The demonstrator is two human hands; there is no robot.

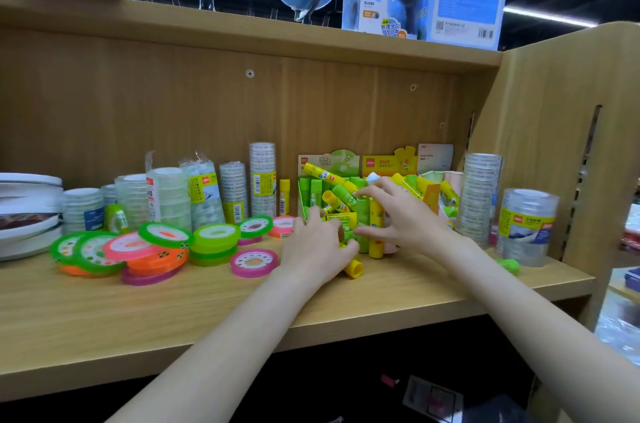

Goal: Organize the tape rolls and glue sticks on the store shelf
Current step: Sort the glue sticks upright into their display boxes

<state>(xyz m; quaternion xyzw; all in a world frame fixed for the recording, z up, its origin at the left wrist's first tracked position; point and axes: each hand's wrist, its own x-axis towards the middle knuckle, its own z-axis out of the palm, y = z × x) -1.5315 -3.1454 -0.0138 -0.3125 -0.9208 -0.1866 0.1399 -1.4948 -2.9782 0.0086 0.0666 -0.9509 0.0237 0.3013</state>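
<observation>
Both hands work at the cluster of glue sticks (349,211) on the wooden shelf (207,301). We see our left hand (317,247) curled around a lying yellow glue stick (354,268), while our right hand (398,214), fingers spread, pinches upright green and yellow sticks. Coloured tape rolls (145,246) lie left; clear tape stacks (242,187) stand behind.

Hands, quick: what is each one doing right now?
Left hand: fingers curled round glue sticks lying on the shelf.
Right hand: fingers spread over the upright glue sticks, touching them; a firm grip cannot be told.
</observation>
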